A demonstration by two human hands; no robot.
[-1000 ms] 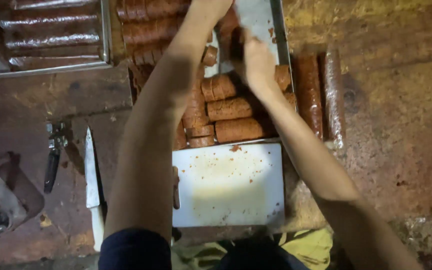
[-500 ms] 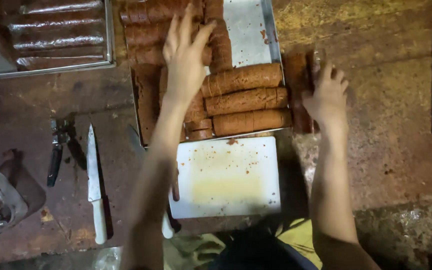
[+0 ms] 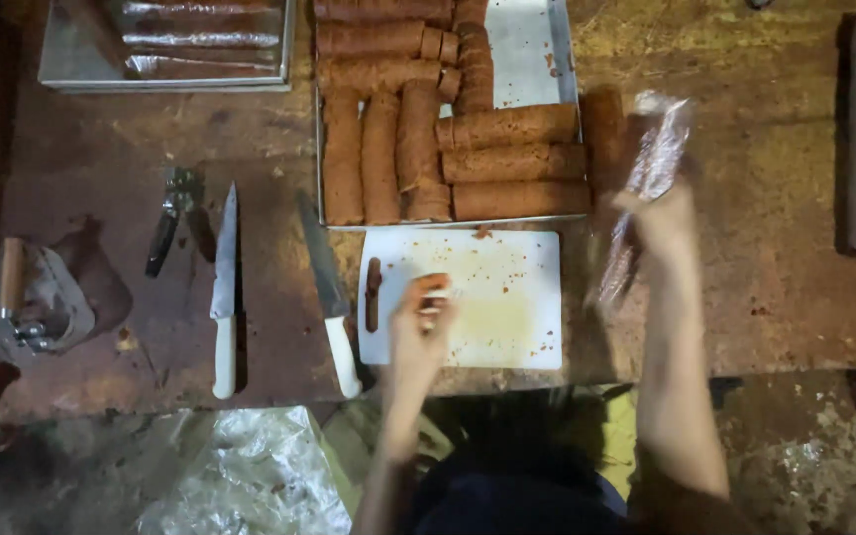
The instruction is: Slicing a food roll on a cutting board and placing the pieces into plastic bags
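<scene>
Wrapped roll (image 3: 646,188), clear film w/ reddish-brown filling, is up off the surface (image 3: 745,287), just right of the tray (image 3: 537,40) of brown rolls (image 3: 512,163), tilted. Right hand (image 3: 658,223) fingers clenched on its lower-mid part. Left hand (image 3: 420,322) over the white cutting board (image 3: 507,297), fingers curled; can't tell if grasping anything (blurred). Small brown piece (image 3: 374,293) at board's left edge. Two knives (image 3: 329,287) (image 3: 224,297) lie left of board.
</scene>
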